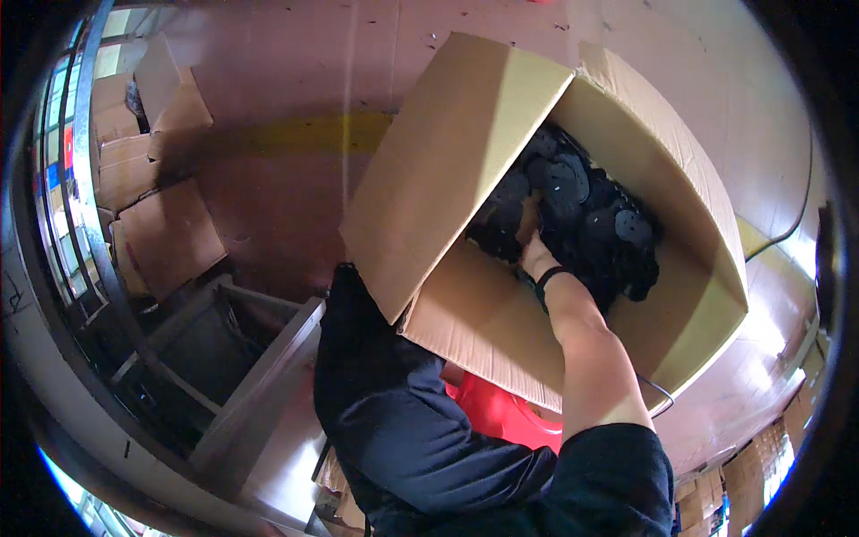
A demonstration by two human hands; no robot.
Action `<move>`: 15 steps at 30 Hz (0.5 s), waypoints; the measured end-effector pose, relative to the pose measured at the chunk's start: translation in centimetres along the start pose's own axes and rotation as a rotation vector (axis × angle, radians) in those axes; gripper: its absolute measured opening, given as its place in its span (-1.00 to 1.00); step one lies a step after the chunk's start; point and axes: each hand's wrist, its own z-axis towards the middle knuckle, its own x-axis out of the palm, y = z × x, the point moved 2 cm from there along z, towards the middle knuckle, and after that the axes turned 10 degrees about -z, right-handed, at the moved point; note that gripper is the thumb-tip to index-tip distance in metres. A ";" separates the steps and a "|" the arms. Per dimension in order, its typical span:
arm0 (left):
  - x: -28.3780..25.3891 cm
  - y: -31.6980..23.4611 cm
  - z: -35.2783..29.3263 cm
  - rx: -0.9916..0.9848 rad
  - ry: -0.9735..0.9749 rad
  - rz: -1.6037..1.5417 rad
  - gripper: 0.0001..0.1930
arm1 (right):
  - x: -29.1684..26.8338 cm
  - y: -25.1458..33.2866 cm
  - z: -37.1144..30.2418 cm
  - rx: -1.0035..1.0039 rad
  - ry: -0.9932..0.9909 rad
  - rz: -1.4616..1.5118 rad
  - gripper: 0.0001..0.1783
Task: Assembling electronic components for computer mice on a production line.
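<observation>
I sit far off and look down into a big, open box (474,304). The black parts (573,183) lie in a messy heap inside it. Some look flat and round, and many sit on top of each other. Bare cardboard shows on the near side and on the right.

My right hand (537,255) is down in the box, at the left side of the heap, with its fingers in among the parts. Shade and dark parts hide the tips, so I can't tell if it grips one or just touches. My left hand is out of sight, so I can't tell what it does.

To do this reach well, I think I should go slow and feel for one loose edge. The parts look like they could hook on each other — a soft wiggle seems better than a hard pull. I would take from the top first, so the heap does not slide. I should also keep the black band (548,276) on my wrist from catching, and keep my bare arm (582,331) off the near edge. The tall flap (447,152) stands on the left — best not to bump it.
</observation>
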 end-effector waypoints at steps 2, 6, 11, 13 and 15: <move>0.2 0.3 -0.1 0.039 0.004 0.004 0.07 | -0.3 -0.1 0.2 -0.014 0.014 0.023 -0.59; 0.5 0.9 -0.6 -0.096 0.037 -0.089 0.06 | -4.4 -2.5 3.7 -0.064 0.043 0.072 -0.58; 0.5 1.5 -1.1 -0.076 0.052 0.315 -0.04 | -2.1 -2.2 1.8 -0.107 0.087 0.124 -0.56; 0.2 1.2 -0.8 -0.089 0.050 0.198 -0.09 | -2.6 -2.0 1.4 -0.125 0.102 0.142 -0.55; -0.2 0.5 -0.2 -0.056 0.032 0.141 -0.09 | -3.4 -1.6 1.8 -0.136 0.123 0.160 -0.54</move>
